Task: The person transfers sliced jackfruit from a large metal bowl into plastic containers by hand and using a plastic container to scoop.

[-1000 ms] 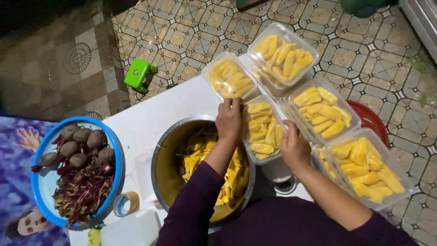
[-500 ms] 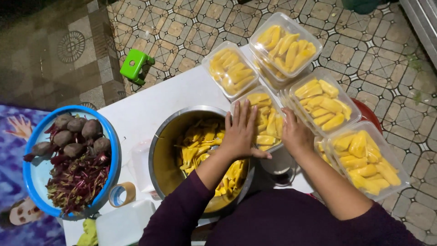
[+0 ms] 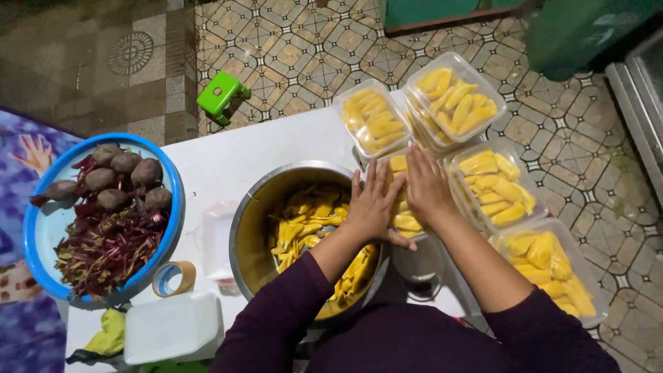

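Note:
My left hand (image 3: 373, 200) and my right hand (image 3: 427, 185) lie flat, side by side, pressing down on a clear plastic box of yellow fruit pieces (image 3: 404, 222) on the white table (image 3: 242, 152). The fingers of both hands are spread and point away from me. Just left of the box stands a large metal bowl (image 3: 252, 221) with more yellow fruit pieces (image 3: 307, 217); my left forearm crosses over it. Several other filled clear boxes sit around: two at the far edge (image 3: 369, 117) (image 3: 456, 100) and two on the right (image 3: 494, 183) (image 3: 552, 266).
A blue basin (image 3: 48, 228) with beetroots and red stalks stands at the left. Near me are a tape roll (image 3: 173, 278), an empty clear box (image 3: 215, 238) and a white lidded tub (image 3: 173, 328). A green stool (image 3: 221, 93) stands on the tiled floor.
My left hand has flattened and moved onto the box beside my right hand. Both hands now press its top. The view has shifted slightly.

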